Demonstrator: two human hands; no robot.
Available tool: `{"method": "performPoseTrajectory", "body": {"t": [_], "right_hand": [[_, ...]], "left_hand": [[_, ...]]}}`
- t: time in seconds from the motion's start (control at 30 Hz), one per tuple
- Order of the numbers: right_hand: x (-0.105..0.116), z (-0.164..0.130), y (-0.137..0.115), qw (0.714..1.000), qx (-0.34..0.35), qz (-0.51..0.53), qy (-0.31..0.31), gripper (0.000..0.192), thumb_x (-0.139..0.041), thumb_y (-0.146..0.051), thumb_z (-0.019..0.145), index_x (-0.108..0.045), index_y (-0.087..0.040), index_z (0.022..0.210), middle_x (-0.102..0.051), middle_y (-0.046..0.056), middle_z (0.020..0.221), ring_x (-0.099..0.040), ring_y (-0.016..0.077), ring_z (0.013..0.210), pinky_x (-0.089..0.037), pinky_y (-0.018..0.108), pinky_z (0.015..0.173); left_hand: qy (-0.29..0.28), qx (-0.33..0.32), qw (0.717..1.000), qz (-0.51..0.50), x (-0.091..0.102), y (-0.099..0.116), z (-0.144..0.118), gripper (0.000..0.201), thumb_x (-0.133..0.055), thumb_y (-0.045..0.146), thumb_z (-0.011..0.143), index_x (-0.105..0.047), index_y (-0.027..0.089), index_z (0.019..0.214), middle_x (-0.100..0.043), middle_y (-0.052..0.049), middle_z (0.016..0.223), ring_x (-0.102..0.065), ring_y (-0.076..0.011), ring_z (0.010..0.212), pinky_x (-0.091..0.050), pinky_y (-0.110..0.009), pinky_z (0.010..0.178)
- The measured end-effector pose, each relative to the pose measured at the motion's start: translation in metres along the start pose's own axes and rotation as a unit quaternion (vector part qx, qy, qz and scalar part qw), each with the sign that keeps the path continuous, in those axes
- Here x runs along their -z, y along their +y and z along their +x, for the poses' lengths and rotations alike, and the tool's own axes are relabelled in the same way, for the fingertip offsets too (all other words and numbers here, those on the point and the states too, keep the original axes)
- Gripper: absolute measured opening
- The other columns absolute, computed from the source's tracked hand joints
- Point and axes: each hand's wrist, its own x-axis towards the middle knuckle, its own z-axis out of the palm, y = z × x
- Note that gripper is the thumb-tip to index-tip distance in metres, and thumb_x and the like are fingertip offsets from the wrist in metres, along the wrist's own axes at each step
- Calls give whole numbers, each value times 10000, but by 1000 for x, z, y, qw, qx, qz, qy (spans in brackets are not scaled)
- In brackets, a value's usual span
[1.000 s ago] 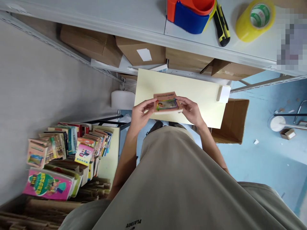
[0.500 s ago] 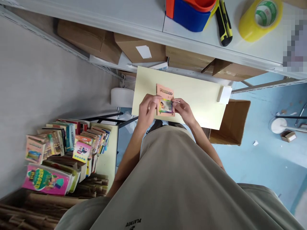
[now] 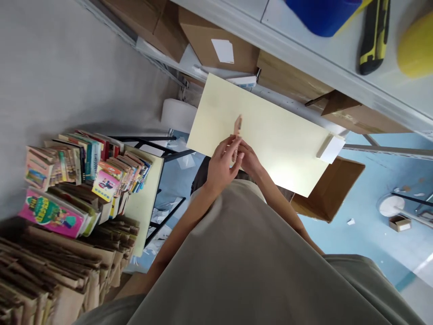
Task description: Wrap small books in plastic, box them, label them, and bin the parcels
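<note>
Edgewise now, thin pink paperback booklet (image 3: 237,126) sits pinched between closed left hand (image 3: 221,164) and right hand (image 3: 249,159), not yet set on pale-yellow tabletop (image 3: 287,140)

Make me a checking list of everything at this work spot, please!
Surface: pale yellow board, bare except a white block at its far right edge.
Job's things: small pink book, held edge-on above the board.
Clutter: stacked picture books, flattened cardboard, open cardboard box.
Grips: left hand and right hand both closed on the pink book.
Cables: nothing seen.
Surroundings: grey shelf with a utility knife, yellow tape roll, blue container; boxes underneath; blue floor.
</note>
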Motion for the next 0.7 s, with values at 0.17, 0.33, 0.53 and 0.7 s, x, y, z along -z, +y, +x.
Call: {"method": "performPoseTrajectory", "body": {"t": [0.17,0.33,0.53,0.7], "right_hand": [[2,52,19,993,18,-106,51,796,-861,-546,868,-697,-266,1595,-844,-15,958,-738,181,864,-624,315,786],[-4,143,32,973,21,-162,164,764,-795,-475,824,-725,-201,1534,-803,-52,797,-688,161,760,-600,312,773],[-3,224,35,931,-3,-219,291,611,-780,-408,819,-745,-199,1392,-785,-60,823,-658,129,719,-578,283,755],[-13,217,32,857,15,-311,411,350,-744,-336,821,-759,-214,1149,-824,34,993,-682,149,753,-598,268,687]], "left_hand": [[74,134,986,-70,14,-101,26,548,-545,468,1163,-589,265,1670,-699,-186,1637,-734,-306,1436,-633,-439,1147],[0,220,971,-93,6,-213,107,520,-701,246,958,-738,200,1474,-801,-178,1354,-796,-304,1147,-639,-467,1097],[-43,197,966,-164,-16,-274,184,474,-630,32,801,-840,220,1182,-827,-118,1082,-739,-312,1074,-614,-477,1100],[-78,237,949,-191,4,-305,167,390,-638,51,878,-849,184,1179,-835,-164,1279,-778,-324,1164,-613,-474,1115]]}}
